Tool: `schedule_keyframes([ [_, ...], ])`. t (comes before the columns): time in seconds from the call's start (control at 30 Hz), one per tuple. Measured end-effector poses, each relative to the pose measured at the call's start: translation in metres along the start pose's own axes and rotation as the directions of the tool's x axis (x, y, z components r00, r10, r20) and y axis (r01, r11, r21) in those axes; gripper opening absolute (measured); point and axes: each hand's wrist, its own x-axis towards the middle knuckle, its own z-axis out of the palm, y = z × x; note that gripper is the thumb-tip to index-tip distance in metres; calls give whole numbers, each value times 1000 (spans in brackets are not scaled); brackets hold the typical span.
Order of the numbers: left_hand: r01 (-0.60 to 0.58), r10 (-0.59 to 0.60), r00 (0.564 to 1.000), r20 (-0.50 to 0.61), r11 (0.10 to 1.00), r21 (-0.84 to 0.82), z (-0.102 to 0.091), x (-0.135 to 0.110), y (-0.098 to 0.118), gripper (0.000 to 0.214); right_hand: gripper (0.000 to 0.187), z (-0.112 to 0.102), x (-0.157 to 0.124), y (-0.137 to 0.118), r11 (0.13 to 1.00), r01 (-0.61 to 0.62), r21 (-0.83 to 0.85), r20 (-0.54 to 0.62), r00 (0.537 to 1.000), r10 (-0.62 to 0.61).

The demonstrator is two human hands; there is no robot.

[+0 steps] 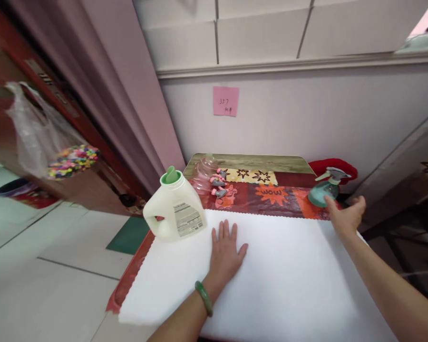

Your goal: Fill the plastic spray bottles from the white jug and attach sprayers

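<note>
My left hand (225,254) lies flat on the white sheet (278,275), its fingers spread and nothing in it. A green bangle circles that wrist. My right hand (345,216) is open at the sheet's far right corner, fingers apart. Just beyond it stands a spray bottle (323,192) with blue-green liquid and a grey-white trigger head; whether a fingertip touches it I cannot tell. To the left of my left hand stands a cream jug (180,209) with a handle, a printed label and a green spout, uncapped. Clear bottles (203,173) with pink-and-grey trigger heads (218,183) lie behind it.
A patterned red cloth (249,194) covers the table's back part. Something red (333,168) sits behind the spray bottle. A pink note (226,101) is stuck to the wall. At left, a plastic bag of colourful pieces (73,161) hangs from the door; a bin (24,190) stands beyond.
</note>
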Motion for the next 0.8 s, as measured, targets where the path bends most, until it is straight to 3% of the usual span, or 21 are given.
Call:
schedule_keyframes([
  [0.03, -3, 3, 1000, 1, 1000, -2, 1, -1, 0, 74, 85, -3, -13, -16, 1000, -19, 12, -67, 998, 20],
  [0.07, -6, 6, 1000, 3, 1000, -2, 2, -1, -1, 75, 74, -5, -26, -34, 998, 21, 61, -44, 999, -18],
  [0.13, -9, 9, 1000, 2, 1000, -2, 4, -1, -1, 75, 62, -5, -53, -78, 975, 150, 162, 119, 978, -170],
  [0.17, -9, 9, 1000, 0, 1000, -1, 5, -2, -2, 76, 56, -1, -66, -101, 950, 228, 211, 224, 935, -274],
  [0.23, -9, 9, 1000, -6, 1000, 3, 7, -2, -2, 75, 38, 13, -90, -143, 885, 340, 319, 371, 814, -447],
  [0.3, -15, 15, 1000, -14, 1000, 7, 9, -2, -3, 75, 22, 34, -110, -180, 805, 436, 403, 475, 652, -591],
  [0.37, -23, 23, 999, -23, 1000, 2, 10, -3, -3, 74, 17, 61, -126, -211, 759, 482, 437, 586, 488, -647],
  [0.43, -25, 24, 999, -27, 1000, -11, 9, -3, -3, 74, 23, 89, -141, -235, 751, 522, 404, 675, 384, -630],
  [0.5, -22, 21, 1000, -21, 999, -36, 5, -3, -2, 75, 44, 117, -153, -254, 752, 561, 347, 752, 312, -580],
  [0.57, -18, 18, 1000, -5, 997, -69, 0, -3, -1, 75, 59, 142, -164, -267, 765, 570, 301, 789, 301, -535],
  [0.63, -17, 18, 1000, 15, 995, -100, -4, -4, 0, 73, 63, 161, -172, -274, 774, 566, 284, 799, 307, -518],
  [0.8, -15, 11, 1000, -26, 984, -175, -5, -6, 1, 74, 49, 182, -182, -276, 783, 546, 298, 782, 331, -528],
])
